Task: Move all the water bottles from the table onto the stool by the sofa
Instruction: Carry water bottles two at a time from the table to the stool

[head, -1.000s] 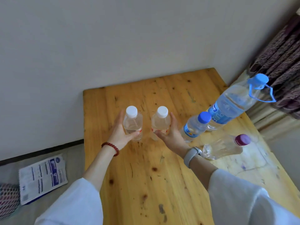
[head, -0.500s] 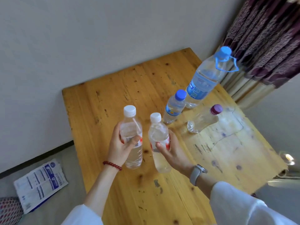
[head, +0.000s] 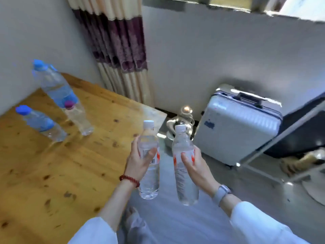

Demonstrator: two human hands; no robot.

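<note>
My left hand (head: 139,162) grips a clear white-capped water bottle (head: 149,180) around its red-and-white label. My right hand (head: 195,166) holds a second white-capped bottle (head: 184,184) the same way. Both bottles hang upright in the air, past the right edge of the wooden table (head: 52,173), above the grey floor. On the table stand a large blue-capped bottle (head: 52,85), a small blue-capped bottle (head: 40,123) and a purple-capped bottle (head: 77,117). No stool or sofa is in view.
A silver suitcase (head: 237,127) stands against the wall ahead. A shiny metal kettle-like object (head: 179,124) sits on the floor beside it. A curtain (head: 121,55) hangs behind the table. A metal frame (head: 274,141) and dark furniture stand at the right.
Both hands lifted the two white-capped bottles off the table and carried them right, past its edge. My view swung right, so the suitcase and floor now show.
</note>
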